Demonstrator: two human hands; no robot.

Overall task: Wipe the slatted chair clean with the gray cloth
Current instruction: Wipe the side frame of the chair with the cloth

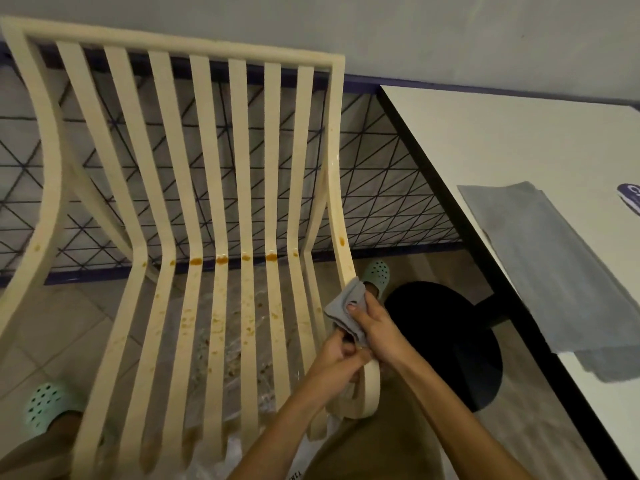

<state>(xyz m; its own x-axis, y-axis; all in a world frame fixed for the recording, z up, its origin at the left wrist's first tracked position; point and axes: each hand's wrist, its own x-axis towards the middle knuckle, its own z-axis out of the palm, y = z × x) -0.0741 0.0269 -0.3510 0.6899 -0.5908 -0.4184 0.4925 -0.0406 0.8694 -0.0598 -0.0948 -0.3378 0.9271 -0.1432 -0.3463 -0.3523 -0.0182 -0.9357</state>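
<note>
Slatted chair [207, 216], cream plastic, stood by the wall with orange-brown stains pooled along its seat crease and speckled down the slats; its left side ran out of view. The right hand [377, 330] pinched the gray cloth [346, 306] against the rightmost rail, cloth bunched just above its fingertips. The left hand [341, 358] curled round that same rail just below, its fingertips partly hidden. A second gray cloth [554, 271] lay on the white table [502, 140] well right of both hands.

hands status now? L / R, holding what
Left hand: gripping the chair's right side rail, fingers curled round it.
Right hand: pinching the gray cloth against that rail.
</note>
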